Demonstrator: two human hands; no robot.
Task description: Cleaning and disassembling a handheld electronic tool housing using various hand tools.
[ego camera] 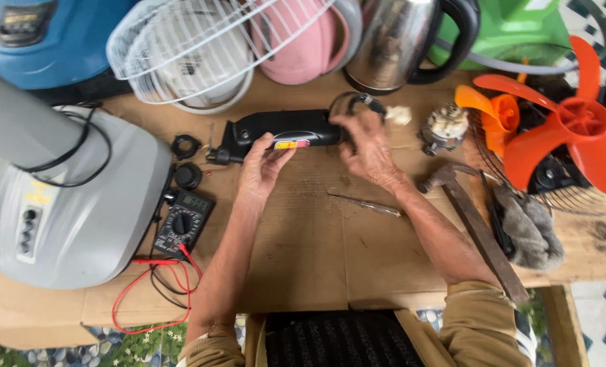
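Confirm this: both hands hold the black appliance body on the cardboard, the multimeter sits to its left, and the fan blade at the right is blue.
Not quite. The head view shows the fan blade is orange, not blue. The rest holds: left hand and right hand on the black appliance body, multimeter to its left.

Black plastic casing (282, 129), semi-gloss; matt brown cardboard (316, 238); polished metal kettle (391, 41); glossy orange plastic blades (561, 129); rough grey cloth (530, 231).
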